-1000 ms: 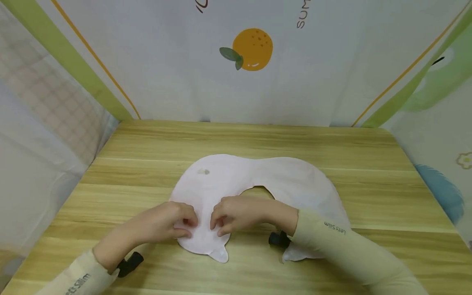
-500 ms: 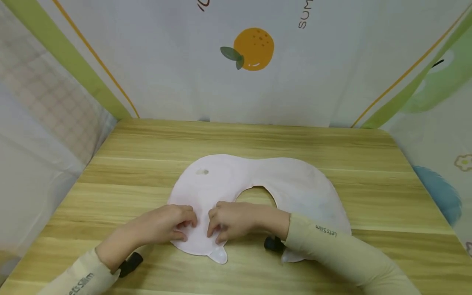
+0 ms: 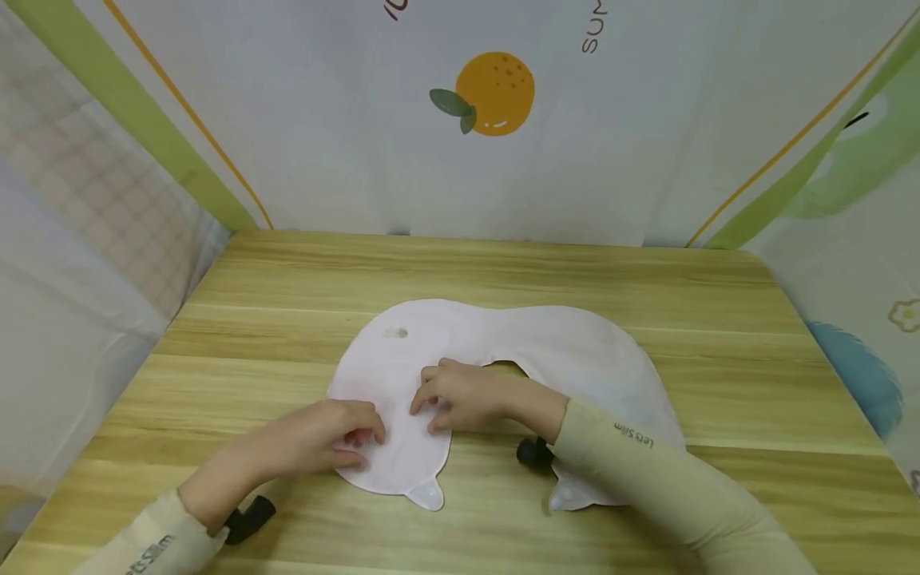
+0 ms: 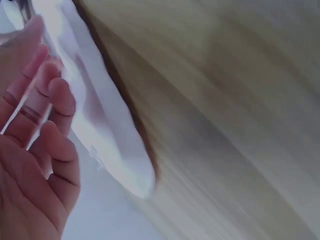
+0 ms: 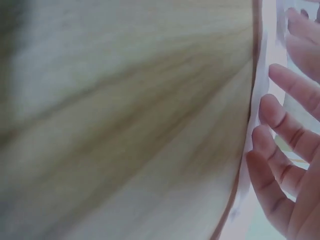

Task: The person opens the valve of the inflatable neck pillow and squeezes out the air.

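Note:
A pale pink, U-shaped neck pillow (image 3: 460, 335) lies nearly flat on the table, its two ends towards me. It has small pointed tabs at those ends and a small clear patch like a valve at its upper left. My left hand (image 3: 327, 435) is at the outer edge of the left arm of the pillow, fingers loosely bent. Over that same arm's inner edge is my right hand (image 3: 463, 395), its fingertips at the cloth and loosely bent. In the wrist views neither the left hand (image 4: 40, 130) nor the right hand (image 5: 290, 145) grips anything.
The pillow lies on a wood-grain table (image 3: 287, 271). A white curtain (image 3: 323, 120) with a printed orange hangs behind the table's far edge, and more printed cloth hangs at both sides. Dark wrist devices (image 3: 251, 519) sit under the sleeves.
My right hand has moved up the pillow's inner edge, away from me, uncovering the left arm's lower end. The left hand and the pillow stay about where they were.

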Motion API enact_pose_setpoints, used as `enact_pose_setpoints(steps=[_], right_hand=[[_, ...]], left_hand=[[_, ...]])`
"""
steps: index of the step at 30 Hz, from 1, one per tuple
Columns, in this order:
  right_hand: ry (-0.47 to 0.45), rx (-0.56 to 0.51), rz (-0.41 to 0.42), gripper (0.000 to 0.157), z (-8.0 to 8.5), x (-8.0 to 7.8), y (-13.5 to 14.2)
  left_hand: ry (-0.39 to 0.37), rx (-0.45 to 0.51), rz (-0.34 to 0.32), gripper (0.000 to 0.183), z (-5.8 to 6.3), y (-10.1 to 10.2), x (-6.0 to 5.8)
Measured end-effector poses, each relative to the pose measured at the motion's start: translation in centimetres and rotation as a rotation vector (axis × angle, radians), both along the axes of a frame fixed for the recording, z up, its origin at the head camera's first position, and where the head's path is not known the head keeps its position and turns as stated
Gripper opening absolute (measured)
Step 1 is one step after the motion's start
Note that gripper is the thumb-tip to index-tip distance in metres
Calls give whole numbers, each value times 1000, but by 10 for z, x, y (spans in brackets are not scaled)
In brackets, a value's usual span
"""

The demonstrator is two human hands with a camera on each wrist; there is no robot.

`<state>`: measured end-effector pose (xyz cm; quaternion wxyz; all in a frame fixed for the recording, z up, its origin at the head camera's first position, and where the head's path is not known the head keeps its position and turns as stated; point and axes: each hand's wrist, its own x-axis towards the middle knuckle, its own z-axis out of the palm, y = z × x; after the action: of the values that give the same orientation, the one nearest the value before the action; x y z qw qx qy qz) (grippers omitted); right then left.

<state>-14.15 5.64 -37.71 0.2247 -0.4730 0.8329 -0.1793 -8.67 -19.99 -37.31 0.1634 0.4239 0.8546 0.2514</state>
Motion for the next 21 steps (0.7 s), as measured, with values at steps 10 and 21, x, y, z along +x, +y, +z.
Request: enact_pose_setpoints(steps=[10,21], right_hand=[[73,45,7,34,-3,-4,-3],[141,118,-92,52,-3,-4,-3]], left_hand=[[132,13,-100,26,-8,11,0],[251,-35,-10,45,-14,4,0]])
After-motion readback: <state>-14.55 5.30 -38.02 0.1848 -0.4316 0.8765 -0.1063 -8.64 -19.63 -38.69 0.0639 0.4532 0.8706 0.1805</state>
